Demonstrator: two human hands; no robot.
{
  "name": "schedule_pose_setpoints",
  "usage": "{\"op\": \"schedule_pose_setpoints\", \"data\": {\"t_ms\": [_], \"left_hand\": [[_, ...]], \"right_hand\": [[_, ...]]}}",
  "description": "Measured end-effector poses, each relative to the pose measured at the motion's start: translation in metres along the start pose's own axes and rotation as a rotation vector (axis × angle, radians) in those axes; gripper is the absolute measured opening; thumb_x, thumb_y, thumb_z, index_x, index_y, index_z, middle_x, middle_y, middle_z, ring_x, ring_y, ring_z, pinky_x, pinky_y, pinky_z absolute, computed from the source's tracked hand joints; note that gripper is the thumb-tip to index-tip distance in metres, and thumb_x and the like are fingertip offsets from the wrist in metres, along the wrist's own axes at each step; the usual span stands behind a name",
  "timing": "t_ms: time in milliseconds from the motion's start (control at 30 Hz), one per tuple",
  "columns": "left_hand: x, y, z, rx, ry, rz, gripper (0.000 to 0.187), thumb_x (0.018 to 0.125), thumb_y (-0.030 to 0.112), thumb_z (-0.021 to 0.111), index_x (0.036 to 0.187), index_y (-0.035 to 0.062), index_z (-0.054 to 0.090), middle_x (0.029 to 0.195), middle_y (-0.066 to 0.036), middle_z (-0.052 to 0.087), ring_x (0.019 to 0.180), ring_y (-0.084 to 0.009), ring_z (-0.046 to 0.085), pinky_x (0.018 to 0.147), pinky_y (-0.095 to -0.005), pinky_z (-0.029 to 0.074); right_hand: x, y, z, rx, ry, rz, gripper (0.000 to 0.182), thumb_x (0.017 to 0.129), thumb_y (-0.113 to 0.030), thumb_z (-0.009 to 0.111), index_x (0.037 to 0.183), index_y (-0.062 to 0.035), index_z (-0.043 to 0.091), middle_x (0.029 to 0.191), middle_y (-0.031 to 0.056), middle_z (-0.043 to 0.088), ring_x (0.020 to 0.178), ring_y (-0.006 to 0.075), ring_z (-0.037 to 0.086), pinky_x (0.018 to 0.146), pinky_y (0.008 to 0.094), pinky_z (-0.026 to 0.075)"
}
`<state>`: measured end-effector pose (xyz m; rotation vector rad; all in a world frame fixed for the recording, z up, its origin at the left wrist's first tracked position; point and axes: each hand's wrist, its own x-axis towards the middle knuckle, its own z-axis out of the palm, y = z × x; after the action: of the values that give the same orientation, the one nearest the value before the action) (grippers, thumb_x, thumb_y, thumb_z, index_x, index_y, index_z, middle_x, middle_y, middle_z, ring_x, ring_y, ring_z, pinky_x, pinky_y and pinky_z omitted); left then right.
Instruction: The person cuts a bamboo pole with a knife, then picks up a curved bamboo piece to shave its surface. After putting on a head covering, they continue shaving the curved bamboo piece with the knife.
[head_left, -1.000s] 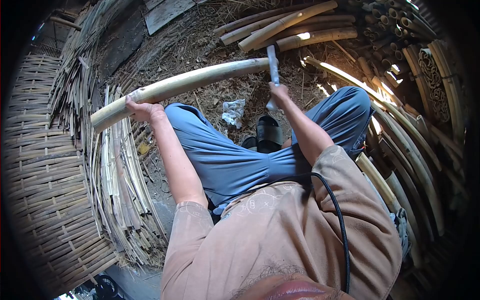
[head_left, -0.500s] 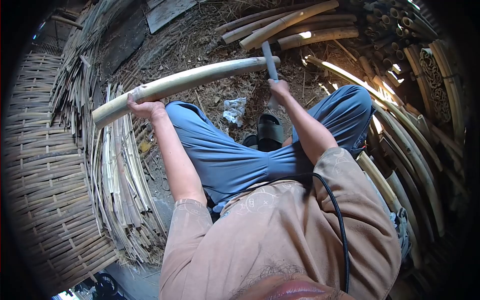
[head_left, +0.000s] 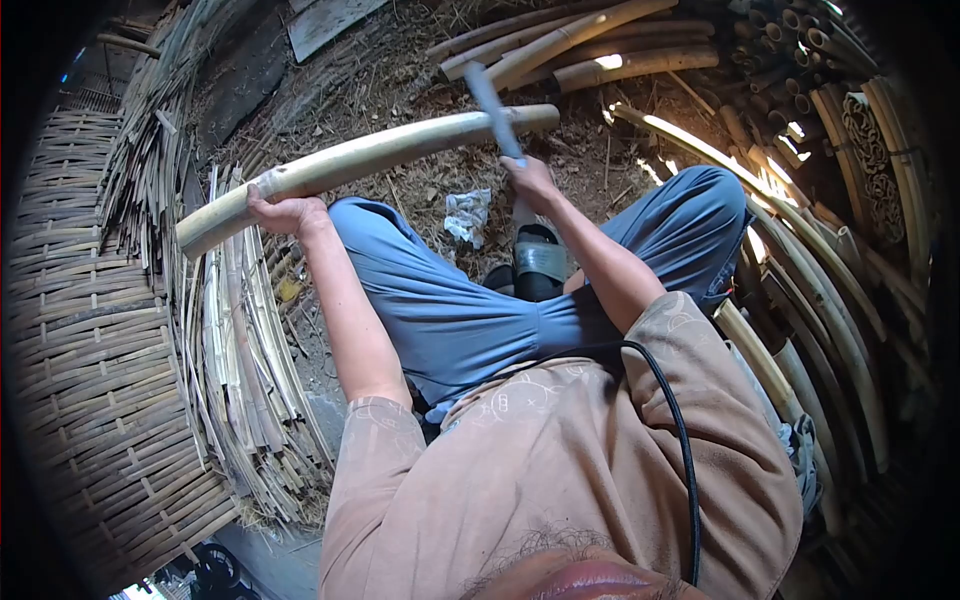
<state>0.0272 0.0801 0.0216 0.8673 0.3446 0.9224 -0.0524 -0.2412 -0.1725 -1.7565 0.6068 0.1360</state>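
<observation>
A thick length of bamboo lies slantwise across the upper middle of the head view, its left end lower than its right. My left hand is closed around it near the left end, close to a node ring. In my right hand is the handle of a long knife, fingers wrapped round it. The blade, smeared by motion, crosses the bamboo near its right end; whether it touches cannot be made out. Part of the knife's handle shows below my fist.
Split bamboo strips are heaped at the left beside a woven bamboo mat. More bamboo poles lie at the back and along the right. Between my feet and the bamboo, a crumpled white scrap rests on the littered ground.
The knife has moved left along the bamboo, away from its right tip, and its blade leans further left. My left hand and the bamboo have shifted only slightly.
</observation>
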Motion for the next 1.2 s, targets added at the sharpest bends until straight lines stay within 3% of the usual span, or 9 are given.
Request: {"op": "schedule_pose_setpoints", "data": {"t_ms": [133,233,333,500,567,667,867,1100,1200], "left_hand": [[0.015,-0.011,-0.015,-0.018,-0.019,-0.051,0.049,0.076,0.043,0.063,0.109,0.0071,0.057,0.093,-0.013,0.063,0.085,-0.0292,0.066,0.084,-0.0472,0.052],[0.026,-0.013,-0.023,-0.078,-0.09,-0.104,0.048,0.076,0.044,0.063,0.105,0.0062,0.059,0.093,-0.013,0.064,0.088,-0.0292,0.066,0.085,-0.0457,0.053],[0.014,-0.006,-0.018,-0.122,-0.214,-0.139,0.054,0.074,0.048,0.061,0.105,0.0036,0.061,0.094,-0.015,0.065,0.089,-0.0305,0.066,0.086,-0.046,0.052],[0.007,-0.002,-0.008,-0.149,-0.34,-0.137,0.061,0.069,0.05,0.061,0.105,0.0007,0.061,0.095,-0.017,0.064,0.09,-0.0323,0.065,0.086,-0.0463,0.051],[0.008,-0.001,-0.012,-0.173,-0.35,-0.153,0.062,0.069,0.051,0.061,0.106,0.0007,0.061,0.095,-0.017,0.064,0.09,-0.0323,0.065,0.087,-0.0464,0.051],[0.008,0.001,-0.018,-0.171,-0.345,-0.179,0.063,0.068,0.051,0.061,0.105,0.0002,0.062,0.094,-0.019,0.064,0.09,-0.0332,0.064,0.088,-0.0466,0.051],[0.012,-0.002,-0.018,-0.213,-0.435,-0.225,0.067,0.064,0.054,0.063,0.104,-0.0003,0.062,0.094,-0.02,0.064,0.091,-0.0342,0.064,0.089,-0.0478,0.051],[0.015,-0.002,-0.016,-0.226,-0.46,-0.214,0.067,0.063,0.052,0.064,0.103,-0.0003,0.063,0.095,-0.017,0.064,0.092,-0.0339,0.064,0.089,-0.0469,0.05],[0.01,0.0,-0.019,-0.242,-0.446,-0.204,0.066,0.063,0.051,0.065,0.104,-0.0004,0.063,0.096,-0.015,0.064,0.092,-0.033,0.064,0.088,-0.0469,0.051]], "right_hand": [[0.01,0.002,0.013,-0.161,0.01,-0.271,0.04,0.094,-0.042,0.065,0.094,-0.0027,0.068,0.072,0.0068,0.064,0.059,0.0181,0.062,0.054,0.0378,0.048],[0.028,0.03,-0.012,-0.168,0.159,-0.115,0.039,0.095,-0.042,0.065,0.092,-0.0026,0.067,0.07,0.0067,0.062,0.056,0.0172,0.061,0.053,0.0366,0.049],[0.038,0.034,-0.043,-0.003,0.162,0.239,0.051,0.091,-0.047,0.066,0.104,0.0023,0.071,0.092,0.0163,0.073,0.086,0.0286,0.071,0.073,0.0422,0.053],[-0.009,-0.02,-0.02,0.187,-0.243,0.055,0.051,0.092,-0.047,0.068,0.104,0.0021,0.067,0.077,0.0057,0.064,0.068,0.0194,0.06,0.065,0.0396,0.049],[-0.017,-0.037,-0.01,-0.118,-0.279,-0.246,0.046,0.094,-0.046,0.066,0.107,-0.0019,0.063,0.07,0.0025,0.057,0.058,0.012,0.055,0.052,0.0325,0.046],[-0.021,-0.033,-0.015,-0.116,-0.177,-0.252,0.049,0.095,-0.046,0.065,0.113,-0.0004,0.063,0.072,0.0036,0.058,0.057,0.013,0.055,0.053,0.0332,0.046],[0.044,0.039,-0.065,-0.038,0.165,0.199,0.039,0.094,-0.04,0.064,0.097,-0.0019,0.069,0.077,0.0083,0.065,0.065,0.0168,0.061,0.057,0.0393,0.047],[-0.004,-0.004,-0.053,-0.012,-0.148,0.0,0.036,0.094,-0.04,0.066,0.09,-0.004,0.064,0.073,0.0063,0.059,0.056,0.0158,0.053,0.051,0.0374,0.043],[0.034,0.04,-0.058,-0.051,0.044,0.056,0.038,0.094,-0.042,0.066,0.091,-0.0044,0.064,0.067,0.0037,0.057,0.053,0.0167,0.054,0.05,0.0375,0.044]]}}
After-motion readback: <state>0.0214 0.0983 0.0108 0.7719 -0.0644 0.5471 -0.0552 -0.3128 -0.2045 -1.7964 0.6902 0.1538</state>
